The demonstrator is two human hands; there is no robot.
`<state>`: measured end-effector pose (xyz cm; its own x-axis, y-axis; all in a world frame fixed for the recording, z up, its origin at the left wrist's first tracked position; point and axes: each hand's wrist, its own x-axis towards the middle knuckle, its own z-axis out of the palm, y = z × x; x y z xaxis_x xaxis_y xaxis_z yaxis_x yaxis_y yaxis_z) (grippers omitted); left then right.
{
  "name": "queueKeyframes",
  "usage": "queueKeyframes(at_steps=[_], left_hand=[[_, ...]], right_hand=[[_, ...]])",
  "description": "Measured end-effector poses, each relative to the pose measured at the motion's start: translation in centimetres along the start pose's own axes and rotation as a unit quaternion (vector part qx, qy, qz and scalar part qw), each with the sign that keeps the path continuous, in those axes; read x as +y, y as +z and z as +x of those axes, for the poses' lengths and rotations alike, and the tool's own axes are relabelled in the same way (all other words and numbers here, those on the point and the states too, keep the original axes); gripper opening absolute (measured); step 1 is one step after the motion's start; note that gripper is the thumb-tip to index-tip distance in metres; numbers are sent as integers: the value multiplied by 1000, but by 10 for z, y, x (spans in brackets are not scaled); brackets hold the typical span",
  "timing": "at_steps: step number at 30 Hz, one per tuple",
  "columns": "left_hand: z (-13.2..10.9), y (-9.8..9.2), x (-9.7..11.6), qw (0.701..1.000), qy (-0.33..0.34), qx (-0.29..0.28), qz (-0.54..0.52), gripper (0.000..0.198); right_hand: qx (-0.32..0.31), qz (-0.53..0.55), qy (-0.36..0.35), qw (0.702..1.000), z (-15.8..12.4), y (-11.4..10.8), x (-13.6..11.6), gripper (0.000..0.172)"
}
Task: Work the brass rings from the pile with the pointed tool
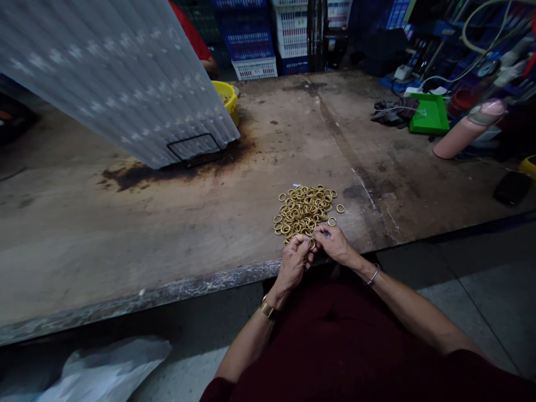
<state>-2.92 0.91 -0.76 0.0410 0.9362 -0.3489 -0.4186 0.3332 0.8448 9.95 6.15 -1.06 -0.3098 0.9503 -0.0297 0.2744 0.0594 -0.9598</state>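
Note:
A heap of brass-coloured rings (304, 209) lies near the table's front edge, with a few loose rings at its right side. My left hand (293, 262) is closed on a brass ring (312, 244) just in front of the heap. Close beside it, my right hand (336, 245) has its fingers pinched together by that ring. A small greyish patch shows at the right fingers, too small to name. What the right fingertips hold is hidden.
A ribbed translucent panel (125, 72) leans on a black wire stand (195, 146) at the left. Behind it is a yellow basin (232, 103). A green tray (431, 114) and a pink cylinder (464, 134) stand at the right. Crates (291, 33) are stacked beyond the wooden table (167, 223).

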Motion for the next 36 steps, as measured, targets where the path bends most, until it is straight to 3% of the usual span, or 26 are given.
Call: queueKeyframes(at_steps=[3, 7, 14, 18, 21, 24, 29, 32, 36], left_hand=[[1, -1, -3, 1000, -1, -2, 0, 41], [0, 0, -5, 1000, -5, 7, -4, 44], [-1, 1, -2, 1000, 20, 17, 11, 45], [-2, -1, -1, 999, 11, 23, 22, 45], [-10, -1, 4, 1000, -10, 6, 13, 44], [-23, -5, 8, 996, -62, -58, 35, 41], [-44, -24, -7, 969, -181, -145, 89, 37], [-51, -39, -24, 967, -209, -124, 81, 36], [-52, -49, -46, 972, -219, -61, 63, 38]], right_hand=[[12, -23, 8, 1000, 0, -1, 0, 20], [20, -133, -28, 990, -1, -4, 5, 17], [-108, -378, -23, 919, -12, -4, -2, 19], [-124, -432, 14, 893, -13, -4, -10, 27], [-95, -451, 31, 887, -12, -8, -11, 30], [-55, -437, 23, 897, -10, -18, -8, 27], [92, -411, 3, 907, 4, -58, 7, 29], [161, -419, 5, 894, 16, -85, 20, 29], [171, -443, 42, 879, 27, -100, 32, 30]])
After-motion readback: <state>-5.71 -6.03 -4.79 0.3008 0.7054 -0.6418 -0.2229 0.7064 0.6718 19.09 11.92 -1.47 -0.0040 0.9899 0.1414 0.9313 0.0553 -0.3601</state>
